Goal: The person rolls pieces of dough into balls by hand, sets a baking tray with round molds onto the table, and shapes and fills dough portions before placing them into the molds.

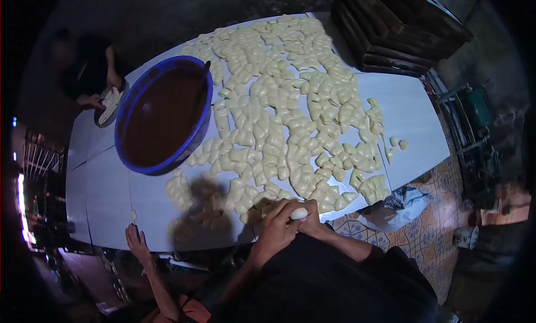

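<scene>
Close to my body at the near edge of the table, my left hand (275,225) and my right hand (310,217) are pressed together. A smooth pale lump of dough (299,213) bulges out between them; the rest of it is hidden by my fingers. Just beyond my hands, many rounded dough pieces (279,139) cover much of the white table, lying against one another in rows. A few small dough pieces (402,144) lie apart toward the right.
A large blue basin (202,122) of brown liquid, with a dark handle in it, stands on the table (92,194). Another person's hand (135,239) rests near the left edge. A co-worker (95,66) handles a bowl (104,117) of pale pieces. Stacked dark trays (385,33) stand behind.
</scene>
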`<state>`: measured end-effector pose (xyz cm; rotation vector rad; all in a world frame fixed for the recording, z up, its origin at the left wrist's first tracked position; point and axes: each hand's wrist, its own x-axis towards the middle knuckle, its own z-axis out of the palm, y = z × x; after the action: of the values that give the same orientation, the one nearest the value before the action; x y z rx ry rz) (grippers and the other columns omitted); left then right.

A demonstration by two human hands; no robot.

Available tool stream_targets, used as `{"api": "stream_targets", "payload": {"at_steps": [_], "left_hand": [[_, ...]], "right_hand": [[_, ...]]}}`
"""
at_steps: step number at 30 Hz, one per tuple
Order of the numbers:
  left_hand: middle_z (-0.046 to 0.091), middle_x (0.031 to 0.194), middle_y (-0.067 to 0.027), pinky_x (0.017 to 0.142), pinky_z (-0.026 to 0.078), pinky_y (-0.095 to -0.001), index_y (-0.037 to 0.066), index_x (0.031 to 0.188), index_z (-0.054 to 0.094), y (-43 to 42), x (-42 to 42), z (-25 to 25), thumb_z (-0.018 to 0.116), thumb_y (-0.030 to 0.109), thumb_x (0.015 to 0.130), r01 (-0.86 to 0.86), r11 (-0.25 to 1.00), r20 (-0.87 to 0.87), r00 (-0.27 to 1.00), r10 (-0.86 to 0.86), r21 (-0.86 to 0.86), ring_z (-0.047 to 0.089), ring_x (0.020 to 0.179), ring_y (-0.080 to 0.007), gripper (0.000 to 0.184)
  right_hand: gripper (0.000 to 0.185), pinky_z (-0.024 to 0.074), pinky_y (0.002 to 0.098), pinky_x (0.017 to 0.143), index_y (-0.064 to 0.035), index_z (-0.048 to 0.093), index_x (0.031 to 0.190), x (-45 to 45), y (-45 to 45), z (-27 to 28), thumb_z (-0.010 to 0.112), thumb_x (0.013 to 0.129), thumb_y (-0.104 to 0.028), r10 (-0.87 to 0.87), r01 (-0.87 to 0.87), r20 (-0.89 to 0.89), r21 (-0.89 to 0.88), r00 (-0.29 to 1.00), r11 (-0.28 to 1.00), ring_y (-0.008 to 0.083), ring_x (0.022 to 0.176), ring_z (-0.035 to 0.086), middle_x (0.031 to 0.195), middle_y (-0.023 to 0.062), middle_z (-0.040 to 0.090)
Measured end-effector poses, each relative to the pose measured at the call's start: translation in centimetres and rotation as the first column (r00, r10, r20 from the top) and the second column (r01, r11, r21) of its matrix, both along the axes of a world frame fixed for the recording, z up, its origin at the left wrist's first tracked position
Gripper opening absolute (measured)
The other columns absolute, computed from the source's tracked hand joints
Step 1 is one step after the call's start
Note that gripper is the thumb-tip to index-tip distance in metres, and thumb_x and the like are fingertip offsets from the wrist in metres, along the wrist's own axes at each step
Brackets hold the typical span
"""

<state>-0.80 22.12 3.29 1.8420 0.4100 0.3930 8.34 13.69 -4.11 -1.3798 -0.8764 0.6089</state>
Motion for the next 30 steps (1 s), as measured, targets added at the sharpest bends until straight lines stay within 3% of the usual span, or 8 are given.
{"api": "stream_targets", "payload": {"at_steps": [5, 9, 12, 20, 22, 23, 24, 30], "left_hand": [[0.058, 0.093, -0.0109, 0.071, 0.049, -0.0295, 0.000, 0.100, 0.060, -0.5, -0.8, -1.1, 0.062, -0.005, 0.077, -0.018, 0.990, 0.035, 0.999, 0.013, 0.140, 0.060, 0.081, -0.0206, 0.023], [0.057, 0.097, -0.0121, 0.066, 0.050, -0.0275, -0.005, 0.101, 0.053, -2.9, -1.9, -3.3, 0.058, -0.003, 0.082, -0.021, 0.910, 0.257, 0.956, 0.139, -0.415, 0.059, 0.079, -0.0157, 0.020], [0.054, 0.094, -0.0119, 0.066, 0.049, -0.0264, -0.004, 0.100, 0.050, -1.8, -2.7, -0.2, 0.057, 0.000, 0.084, -0.110, 0.822, 0.376, 0.850, 0.370, -0.559, 0.056, 0.073, -0.0142, 0.018], [0.051, 0.103, -0.0117, 0.068, 0.048, -0.0297, 0.002, 0.110, 0.042, 4.6, -6.9, 1.8, 0.057, -0.006, 0.080, -0.581, 0.766, 0.440, 0.633, 0.637, -0.273, 0.055, 0.078, -0.0168, 0.034], [0.051, 0.101, -0.0110, 0.073, 0.047, -0.0312, 0.001, 0.109, 0.042, 6.3, -9.0, 0.5, 0.058, -0.007, 0.079, -0.776, 0.621, 0.486, 0.502, 0.716, -0.113, 0.055, 0.083, -0.0192, 0.036], [0.050, 0.099, -0.0105, 0.080, 0.044, -0.0347, 0.001, 0.110, 0.042, 7.8, -10.2, 0.0, 0.059, -0.008, 0.077, -0.918, 0.332, 0.420, 0.394, 0.817, 0.216, 0.052, 0.092, -0.0225, 0.038], [0.049, 0.095, -0.0129, 0.086, 0.040, -0.0392, 0.000, 0.108, 0.043, 8.7, -10.9, -0.2, 0.064, -0.001, 0.076, -0.943, 0.204, 0.442, 0.307, 0.843, 0.264, 0.050, 0.097, -0.0278, 0.038], [0.050, 0.116, -0.0218, 0.096, 0.036, -0.0395, -0.003, 0.124, 0.041, 11.9, -15.2, -6.0, 0.065, 0.021, 0.081, -0.627, 0.156, -0.047, 0.187, 0.981, 0.763, 0.045, 0.112, -0.0352, 0.054]], "right_hand": [[0.010, 0.0455, 0.0299, 0.050, -0.0044, 0.065, 0.073, -0.6, -0.8, -1.3, 0.071, 0.066, -0.005, -0.013, 0.023, 0.156, -0.060, 0.988, 0.998, 0.0150, 0.056, 0.061, 0.063, 0.0067, 0.063], [0.027, 0.0285, 0.0264, 0.044, -0.0030, 0.039, 0.055, -0.3, -2.5, -1.2, 0.061, 0.070, 0.002, -0.148, 0.147, 0.036, 0.016, 0.988, 0.989, 0.0052, 0.051, 0.038, 0.050, 0.0013, 0.040], [0.036, 0.0209, 0.0259, 0.044, -0.0073, 0.026, 0.053, 0.4, -4.1, -1.4, 0.057, 0.070, 0.004, -0.544, 0.525, -0.076, -0.186, 0.835, 0.831, 0.0035, 0.053, 0.028, 0.053, -0.0043, 0.030], [0.040, 0.0230, 0.0220, 0.044, -0.0119, 0.026, 0.058, 0.4, -5.4, 3.4, 0.056, 0.074, 0.009, -0.471, 0.448, -0.344, -0.149, 0.813, 0.882, 0.0029, 0.047, 0.027, 0.052, -0.0044, 0.033], [0.041, 0.0234, 0.0223, 0.042, -0.0125, 0.025, 0.058, 0.4, -4.6, 2.6, 0.055, 0.074, 0.011, -0.370, 0.366, -0.276, -0.068, 0.887, 0.928, 0.0035, 0.045, 0.028, 0.051, -0.0043, 0.033], [0.042, 0.0235, 0.0225, 0.042, -0.0126, 0.024, 0.058, 0.2, -4.1, 2.7, 0.055, 0.074, 0.011, -0.320, 0.317, -0.283, -0.058, 0.904, 0.947, 0.0036, 0.045, 0.028, 0.051, -0.0042, 0.033], [0.042, 0.0237, 0.0227, 0.042, -0.0127, 0.024, 0.058, 0.0, -3.5, 3.1, 0.055, 0.074, 0.011, -0.269, 0.266, -0.287, -0.050, 0.920, 0.963, 0.0037, 0.044, 0.028, 0.051, -0.0042, 0.033], [0.042, 0.0276, 0.0222, 0.044, -0.0133, 0.025, 0.058, -1.8, 2.1, 5.9, 0.056, 0.073, 0.010, -0.060, 0.049, -0.372, -0.039, 0.926, 0.998, 0.0038, 0.046, 0.032, 0.052, -0.0038, 0.036]]}}
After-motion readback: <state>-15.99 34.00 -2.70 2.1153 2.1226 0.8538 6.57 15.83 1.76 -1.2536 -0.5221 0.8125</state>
